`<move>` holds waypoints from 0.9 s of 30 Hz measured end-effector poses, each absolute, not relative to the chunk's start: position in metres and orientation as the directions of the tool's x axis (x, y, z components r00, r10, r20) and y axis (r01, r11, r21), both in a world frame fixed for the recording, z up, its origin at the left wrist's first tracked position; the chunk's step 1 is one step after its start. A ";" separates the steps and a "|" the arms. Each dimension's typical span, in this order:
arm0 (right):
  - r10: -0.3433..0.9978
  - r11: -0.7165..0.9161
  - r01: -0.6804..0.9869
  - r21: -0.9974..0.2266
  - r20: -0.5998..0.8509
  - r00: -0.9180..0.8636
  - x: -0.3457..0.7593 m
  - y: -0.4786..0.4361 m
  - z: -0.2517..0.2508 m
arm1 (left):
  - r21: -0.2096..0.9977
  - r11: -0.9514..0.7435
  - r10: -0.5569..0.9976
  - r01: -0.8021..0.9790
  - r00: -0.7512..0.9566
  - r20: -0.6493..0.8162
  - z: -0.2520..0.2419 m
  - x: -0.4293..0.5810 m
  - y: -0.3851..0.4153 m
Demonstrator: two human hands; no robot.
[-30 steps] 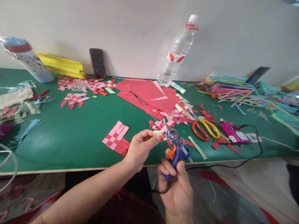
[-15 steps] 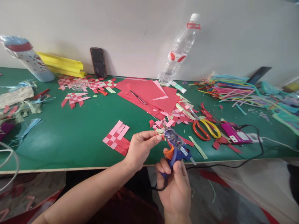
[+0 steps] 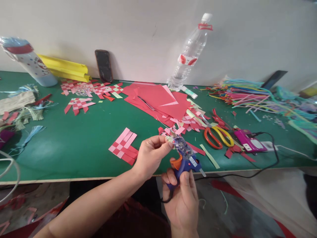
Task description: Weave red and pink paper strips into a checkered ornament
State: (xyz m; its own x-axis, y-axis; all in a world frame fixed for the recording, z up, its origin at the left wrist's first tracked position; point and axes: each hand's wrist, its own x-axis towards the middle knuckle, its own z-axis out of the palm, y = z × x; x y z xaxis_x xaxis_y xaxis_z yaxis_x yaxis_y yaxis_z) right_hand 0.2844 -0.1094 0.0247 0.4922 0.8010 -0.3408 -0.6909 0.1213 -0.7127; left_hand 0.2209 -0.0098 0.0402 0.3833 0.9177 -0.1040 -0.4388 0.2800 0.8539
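My right hand (image 3: 182, 195) is wrapped round the handle of a blue hot glue gun (image 3: 178, 172) with an orange trigger. A glue stick end pokes out at its back, and a small red light shows on its side. At the gun's nozzle end, my left hand (image 3: 153, 153) is closed in a pinch on a small pale green piece (image 3: 169, 139), perhaps paper; the fingers cover part of it. Left of that hand, a woven red and pink paper piece (image 3: 122, 146) lies on the green table (image 3: 86, 142).
Red paper sheets (image 3: 158, 99) with a pen lie behind the hands. Scissors (image 3: 219, 137), a magenta device (image 3: 250, 141) with a black cable, and a bundle of pipe cleaners (image 3: 242, 94) are at right. A plastic bottle (image 3: 189, 56) and a phone (image 3: 104, 66) stand by the wall.
My right hand and the glue gun have shifted slightly left, and the red light now shows more brightly. My left hand stays nearly still in its pinch.
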 end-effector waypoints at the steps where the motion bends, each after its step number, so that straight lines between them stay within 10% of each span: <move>1: 0.802 0.120 -0.692 -0.712 -0.342 0.490 0.284 -0.110 0.026 | 0.863 0.264 0.921 -0.430 0.378 -0.093 0.041 0.221 -0.009; 21: 0.814 0.150 -0.850 -0.506 -0.425 0.397 0.289 -0.108 0.030 | 0.948 0.057 0.935 -0.313 0.351 0.060 0.044 0.227 -0.008; 27: 0.802 0.200 -0.874 -0.443 -0.439 0.406 0.290 -0.109 0.031 | 0.847 0.270 0.897 -0.458 0.439 -0.048 0.046 0.228 -0.002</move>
State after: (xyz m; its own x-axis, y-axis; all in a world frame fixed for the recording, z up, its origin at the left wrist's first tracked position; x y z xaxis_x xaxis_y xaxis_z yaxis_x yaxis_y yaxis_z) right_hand 0.2898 -0.1088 0.0308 0.4056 0.8020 -0.4386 -0.8739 0.1997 -0.4431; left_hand 0.2276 -0.0024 0.0456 0.4392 0.8971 -0.0484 -0.4582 0.2700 0.8468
